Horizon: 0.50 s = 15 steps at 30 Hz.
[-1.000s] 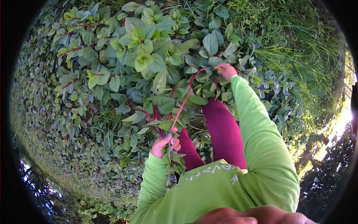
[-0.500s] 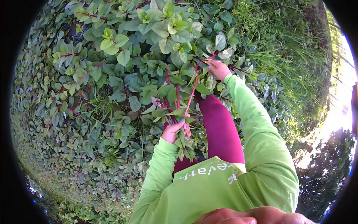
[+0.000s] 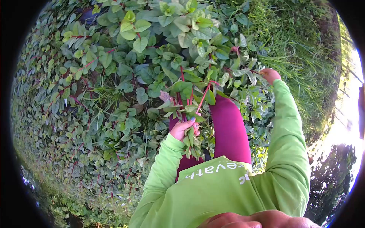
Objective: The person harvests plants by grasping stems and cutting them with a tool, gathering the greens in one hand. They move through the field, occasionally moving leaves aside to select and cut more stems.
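Note:
My left hand (image 3: 184,128) is closed around a bunch of red-stemmed leafy shoots (image 3: 191,142), which look like Malabar spinach. Their leaves hang below the fist, and a thick red stem (image 3: 204,97) rises from it towards the plants. Over at the right edge of the leafy growth, my right hand (image 3: 270,76) has its fingers closed on a knife (image 3: 257,72). Only a thin dark length of it shows, pointing left into the leaves; the grip is mostly hidden.
Dense broad-leaved plants (image 3: 125,68) with red stems spread in front and to the left. Tall grass (image 3: 300,57) grows along the right. My legs in purple trousers (image 3: 230,129) stand against the foliage. A bright strip lies at the far right.
My right hand has moved right with the knife, away from the red stem, and the arm is more outstretched. My left hand keeps its bunch. The view has shifted slightly.

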Available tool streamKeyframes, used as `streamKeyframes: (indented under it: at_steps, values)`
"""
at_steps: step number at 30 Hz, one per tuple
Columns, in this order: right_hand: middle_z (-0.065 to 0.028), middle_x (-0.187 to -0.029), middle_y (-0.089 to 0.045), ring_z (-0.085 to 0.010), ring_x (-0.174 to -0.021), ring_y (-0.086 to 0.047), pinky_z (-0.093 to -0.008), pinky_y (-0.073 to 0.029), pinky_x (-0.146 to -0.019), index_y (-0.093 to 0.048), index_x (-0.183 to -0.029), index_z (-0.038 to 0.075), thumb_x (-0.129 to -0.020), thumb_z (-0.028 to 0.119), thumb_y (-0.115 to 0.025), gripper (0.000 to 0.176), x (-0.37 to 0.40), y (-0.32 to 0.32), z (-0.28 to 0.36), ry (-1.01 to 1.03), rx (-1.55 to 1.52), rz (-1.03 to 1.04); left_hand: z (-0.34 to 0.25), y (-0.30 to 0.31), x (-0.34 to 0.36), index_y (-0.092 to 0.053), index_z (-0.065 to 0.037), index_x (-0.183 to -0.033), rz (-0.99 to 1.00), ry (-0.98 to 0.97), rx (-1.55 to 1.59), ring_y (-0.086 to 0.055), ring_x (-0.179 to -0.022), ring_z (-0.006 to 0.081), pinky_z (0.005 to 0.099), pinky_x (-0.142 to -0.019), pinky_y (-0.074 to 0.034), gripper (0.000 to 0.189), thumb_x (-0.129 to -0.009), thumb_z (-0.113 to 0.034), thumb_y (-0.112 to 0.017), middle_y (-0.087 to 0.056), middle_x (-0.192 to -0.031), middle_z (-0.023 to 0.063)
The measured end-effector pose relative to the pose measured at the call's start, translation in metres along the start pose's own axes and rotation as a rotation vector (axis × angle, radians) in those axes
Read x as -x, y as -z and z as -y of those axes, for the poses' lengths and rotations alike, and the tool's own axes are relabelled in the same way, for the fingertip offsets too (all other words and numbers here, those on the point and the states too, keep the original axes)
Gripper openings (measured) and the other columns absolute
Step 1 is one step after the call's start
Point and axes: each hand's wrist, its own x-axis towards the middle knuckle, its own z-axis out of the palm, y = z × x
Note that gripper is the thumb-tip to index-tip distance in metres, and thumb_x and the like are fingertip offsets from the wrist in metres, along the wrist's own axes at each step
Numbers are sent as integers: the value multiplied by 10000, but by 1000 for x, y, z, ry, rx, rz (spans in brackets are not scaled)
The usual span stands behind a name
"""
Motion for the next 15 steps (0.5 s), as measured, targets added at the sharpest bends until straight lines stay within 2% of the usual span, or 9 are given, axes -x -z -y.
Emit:
streamKeyframes:
  at_steps: [2,4,8,9,10,12,13,14,15]
  values:
    - [-120,-1101,-665,-258,-1023,-634,-358,-481,-899,-635,-1188,110,-797,301,-691,439,-14,-6,-19,216,-501,-2,-9,-9,34,-385,-7,-1385,100,-41,-105,-471,-689,130,313,-654,-409,534,-937,-223,-578,-489,-719,-1]
    - [-143,-1074,-653,-239,-995,-627,-342,-471,-893,-624,-1172,43,-729,264,-765,515,9,21,53,338,-460,-184,-4,11,52,-317,-24,-1434,285,-113,-12,-488,-632,130,324,-623,-417,648,-918,-285,-610,-473,-675,-24]
    - [-136,-1052,-631,-293,-1020,-600,-377,-463,-910,-633,-1166,71,-725,281,-778,509,50,76,254,776,-499,-450,-1,28,102,-486,-54,-1222,229,-321,4,-486,-565,139,379,-695,-494,401,-900,-237,-640,-447,-613,-10]
    - [-130,-1127,-607,-300,-1068,-577,-386,-457,-929,-602,-1221,85,-735,296,-772,556,36,78,301,943,-453,-584,0,39,109,-519,-88,-1101,262,-359,105,-509,-623,168,410,-731,-513,244,-902,-188,-618,-475,-666,10]
    - [-136,-1217,-559,-305,-1109,-557,-390,-452,-946,-544,-1296,106,-733,322,-771,645,34,87,350,1058,-495,-645,-4,44,113,-521,-109,-1075,271,-443,103,-495,-614,154,406,-749,-515,215,-911,-210,-616,-466,-672,6]
    - [-168,-1289,-507,-328,-1152,-543,-402,-465,-942,-389,-1416,175,-682,408,-790,867,24,96,442,1043,-548,-804,-10,54,118,-519,-114,-1042,179,-516,185,-481,-613,129,392,-758,-508,164,-950,-240,-567,-470,-710,2]
    - [-172,-1298,-506,-346,-1107,-572,-413,-487,-909,-383,-1406,175,-673,429,-789,876,19,103,479,971,-549,-708,-20,60,116,-516,-117,-1042,161,-534,164,-463,-600,109,380,-760,-500,162,-987,-269,-503,-467,-745,-4]
    - [-174,-1282,-522,-339,-1048,-607,-420,-506,-877,-437,-1361,172,-677,419,-784,806,28,110,503,878,-545,-536,-27,54,114,-521,-108,-1031,104,-593,265,-462,-583,104,367,-745,-493,180,-1005,-275,-460,-475,-771,-3]
    - [-162,-1219,-571,-313,-1008,-628,-412,-514,-864,-525,-1283,170,-726,381,-746,636,24,101,526,896,-524,-572,-38,64,106,-536,-99,-1000,86,-622,251,-485,-589,110,368,-761,-499,196,-1001,-284,-470,-520,-806,10]
